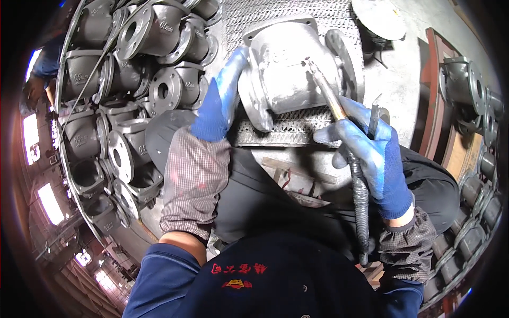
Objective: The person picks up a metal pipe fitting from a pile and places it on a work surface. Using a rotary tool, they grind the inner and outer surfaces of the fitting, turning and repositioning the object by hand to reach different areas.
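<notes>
A grey cast-metal valve body [291, 79] with round flanges lies in front of me on a perforated metal bench top [297, 132], its middle washed out by bright light. My left hand [225, 93], in a blue glove, holds the edge of its left flange. The other blue glove, on my right hand [371, 153], is wrapped round a long rod-shaped tool [331, 98] with a thin shaft and a black ribbed rear part. That tool's tip touches or hovers just over the casting's upper surface; I cannot tell which. A dark curved piece rises beside the right-hand fingers.
Many similar castings [180, 87] are stacked at the left behind a metal rim. More castings [461, 85] stand along the right beside a reddish-brown steel beam [436, 90]. A round white disc [379, 18] is at the back right. Another person's arm [40, 90] shows at the far left.
</notes>
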Demonstrator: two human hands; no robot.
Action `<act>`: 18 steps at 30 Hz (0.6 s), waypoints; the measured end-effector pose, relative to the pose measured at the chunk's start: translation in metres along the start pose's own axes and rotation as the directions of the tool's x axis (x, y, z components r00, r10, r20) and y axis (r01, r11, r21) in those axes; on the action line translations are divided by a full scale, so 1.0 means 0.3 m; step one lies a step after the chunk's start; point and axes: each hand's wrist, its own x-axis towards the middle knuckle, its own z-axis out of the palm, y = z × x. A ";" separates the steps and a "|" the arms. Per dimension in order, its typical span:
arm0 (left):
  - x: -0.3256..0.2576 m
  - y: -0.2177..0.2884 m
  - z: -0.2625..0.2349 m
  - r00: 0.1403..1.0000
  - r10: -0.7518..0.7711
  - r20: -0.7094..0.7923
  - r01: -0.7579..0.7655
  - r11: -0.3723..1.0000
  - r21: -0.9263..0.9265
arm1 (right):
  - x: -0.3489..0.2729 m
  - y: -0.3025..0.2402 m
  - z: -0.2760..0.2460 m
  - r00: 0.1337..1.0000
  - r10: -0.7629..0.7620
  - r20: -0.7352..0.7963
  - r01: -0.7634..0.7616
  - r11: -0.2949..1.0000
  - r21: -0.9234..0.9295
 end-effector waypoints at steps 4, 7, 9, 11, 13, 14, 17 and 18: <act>-0.051 0.129 -0.007 0.814 0.578 0.046 -0.395 0.494 0.775 | 0.020 -0.001 0.024 0.993 -0.116 0.007 0.115 0.988 0.104; -0.171 0.218 0.120 0.998 0.069 0.002 -0.068 0.969 0.238 | 0.022 -0.031 0.074 0.975 -0.173 0.137 0.163 0.983 0.078; -0.197 0.212 0.152 0.994 -0.054 0.098 0.040 0.990 0.138 | 0.029 -0.003 0.082 0.909 -0.307 0.284 0.346 0.933 -0.099; -0.210 0.202 0.161 0.921 0.257 0.294 -0.330 0.914 0.235 | 0.059 0.070 0.058 0.740 -0.534 0.409 0.660 0.695 -0.287; -0.221 0.199 0.129 0.923 0.282 0.261 -0.353 0.891 0.286 | 0.033 -0.081 0.063 0.913 -0.186 0.363 0.256 0.954 -0.156; -0.222 0.207 0.097 0.971 0.200 0.128 -0.225 0.947 0.230 | 0.024 -0.192 0.032 0.957 -0.105 0.269 0.217 0.877 -0.430; -0.189 0.177 0.018 0.981 0.090 -0.171 -0.085 0.996 0.039 | 0.112 -0.237 -0.252 0.988 -0.157 0.001 0.157 0.984 0.081; -0.181 0.180 -0.004 0.970 0.018 -0.241 -0.028 0.999 -0.039 | 0.127 -0.210 -0.263 0.979 -0.166 -0.114 0.172 0.984 0.040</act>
